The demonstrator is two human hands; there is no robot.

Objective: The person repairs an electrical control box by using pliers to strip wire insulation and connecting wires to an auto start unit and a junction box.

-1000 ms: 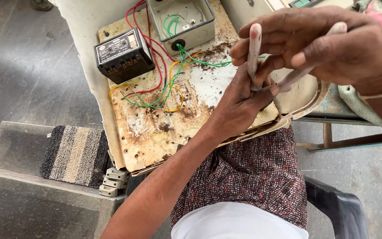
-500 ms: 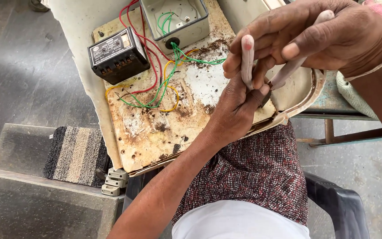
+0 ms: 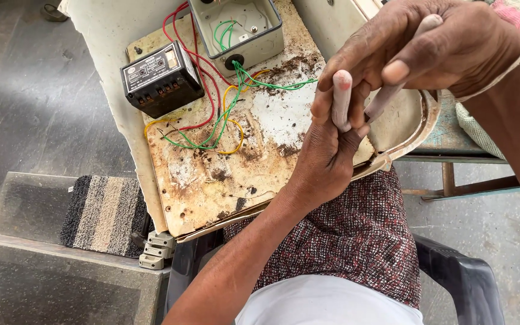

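Pliers (image 3: 362, 99), stiff, light, pale-sleeved handles likely slick, clamped in right hand (image 3: 434, 54) above rusty panel (image 3: 212, 180) right edge, left hand (image 3: 326, 162) fingers closed at jaw end; best gripped mid-handle.

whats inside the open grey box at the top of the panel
Inside the grey box, green wires curl across its floor beside a small screw. Its top end is cut off by the picture's edge.

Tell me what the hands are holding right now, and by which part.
The right hand grips a pair of pliers by its pale handles. The left hand sits under the tool's working end, which is hidden, so what it holds cannot be told.
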